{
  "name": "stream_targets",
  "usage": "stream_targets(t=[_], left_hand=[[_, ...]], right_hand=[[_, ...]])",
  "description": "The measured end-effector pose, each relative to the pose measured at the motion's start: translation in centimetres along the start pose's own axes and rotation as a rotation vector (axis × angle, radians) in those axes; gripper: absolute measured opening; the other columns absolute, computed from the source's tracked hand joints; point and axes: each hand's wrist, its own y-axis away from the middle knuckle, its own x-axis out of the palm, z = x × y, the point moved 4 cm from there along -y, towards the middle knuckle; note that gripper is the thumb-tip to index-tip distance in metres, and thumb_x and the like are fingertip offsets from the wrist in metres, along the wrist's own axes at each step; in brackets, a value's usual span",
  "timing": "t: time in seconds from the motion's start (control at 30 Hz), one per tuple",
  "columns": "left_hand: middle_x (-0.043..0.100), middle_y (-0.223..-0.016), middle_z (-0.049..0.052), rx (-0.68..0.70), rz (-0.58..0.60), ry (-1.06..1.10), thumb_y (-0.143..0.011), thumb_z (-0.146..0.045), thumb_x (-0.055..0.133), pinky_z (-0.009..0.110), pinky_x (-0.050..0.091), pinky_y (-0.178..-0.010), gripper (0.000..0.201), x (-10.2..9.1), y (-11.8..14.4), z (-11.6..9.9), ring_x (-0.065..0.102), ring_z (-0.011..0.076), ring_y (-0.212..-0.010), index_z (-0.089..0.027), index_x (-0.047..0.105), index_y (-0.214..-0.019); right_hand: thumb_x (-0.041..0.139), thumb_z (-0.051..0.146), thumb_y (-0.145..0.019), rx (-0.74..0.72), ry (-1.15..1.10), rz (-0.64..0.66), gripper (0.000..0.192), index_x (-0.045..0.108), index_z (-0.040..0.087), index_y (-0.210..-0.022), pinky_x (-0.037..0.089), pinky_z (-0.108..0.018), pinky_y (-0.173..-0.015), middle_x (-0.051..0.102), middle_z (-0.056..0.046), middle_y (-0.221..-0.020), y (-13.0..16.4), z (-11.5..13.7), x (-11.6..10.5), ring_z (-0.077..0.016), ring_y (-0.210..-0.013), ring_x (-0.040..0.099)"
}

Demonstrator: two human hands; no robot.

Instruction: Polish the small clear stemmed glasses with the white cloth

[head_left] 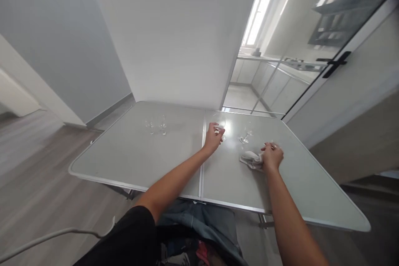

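Note:
My left hand [213,137] is closed around a clear stemmed glass [220,124] that stands near the middle seam of the grey folding table [131,162]. My right hand [272,156] grips a crumpled pale cloth [251,158] that lies on the table's right half. Another clear stemmed glass [246,136] stands between my two hands, just beyond the cloth. Two small clear glasses [156,126] stand together on the left half, out of reach of either hand.
A white wall rises directly behind the table. A glass door with a black handle [335,63] stands at the right, a kitchen visible through it. A white cable [56,237] runs along the wooden floor at lower left.

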Motion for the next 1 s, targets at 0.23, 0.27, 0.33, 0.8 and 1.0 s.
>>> stream_targets(t=[0.23,0.27,0.33,0.8,1.0], left_hand=[[0.067,-0.098,0.004,-0.029,-0.403,-0.157,-0.087,-0.040,0.064,0.024,0.050,-0.060,0.034,-15.2,6.8,-2.8,0.064,0.0128,-0.071,-0.024,0.047,-0.112],[0.067,-0.096,0.003,-0.001,-0.452,-0.227,-0.086,-0.039,0.064,0.026,0.051,-0.066,0.033,-17.2,7.5,-3.0,0.065,0.0136,-0.073,-0.023,0.048,-0.111],[0.067,-0.092,0.003,0.023,-0.521,-0.364,-0.085,-0.036,0.065,0.029,0.052,-0.073,0.031,-20.9,8.4,-3.1,0.065,0.0151,-0.074,-0.023,0.049,-0.108],[0.068,-0.087,0.004,-0.100,-0.728,-0.529,-0.080,-0.024,0.063,0.031,0.050,-0.074,0.030,-30.8,10.5,-0.2,0.068,0.0211,-0.078,-0.021,0.049,-0.107],[0.066,-0.086,0.004,-0.116,-0.726,-0.536,-0.080,-0.023,0.063,0.033,0.050,-0.075,0.030,-30.9,9.9,0.7,0.066,0.0227,-0.078,-0.021,0.049,-0.106]], right_hand=[[0.043,0.047,-0.094,-0.111,-0.294,0.058,0.038,0.067,0.019,-0.088,0.041,-0.030,-0.057,0.058,-0.002,-0.058,12.1,10.5,1.0,-0.0181,-0.052,0.053],[0.044,0.049,-0.095,-0.150,-0.333,0.216,0.038,0.067,0.020,-0.088,0.041,-0.029,-0.057,0.058,-0.002,-0.058,14.5,12.9,2.8,-0.0177,-0.052,0.053],[0.046,0.049,-0.095,-0.211,-0.427,0.481,0.035,0.068,0.022,-0.094,0.044,-0.028,-0.061,0.063,-0.002,-0.065,19.1,17.2,6.9,-0.0187,-0.059,0.058],[0.053,0.030,-0.094,-0.409,-0.096,0.941,0.025,0.073,0.021,-0.083,0.044,-0.024,-0.073,0.075,-0.005,-0.080,30.8,26.8,20.2,-0.0181,-0.078,0.068],[0.054,0.032,-0.094,-0.402,-0.042,0.939,0.024,0.075,0.022,-0.088,0.045,-0.026,-0.077,0.077,-0.008,-0.090,31.0,27.3,21.2,-0.0207,-0.088,0.070]])
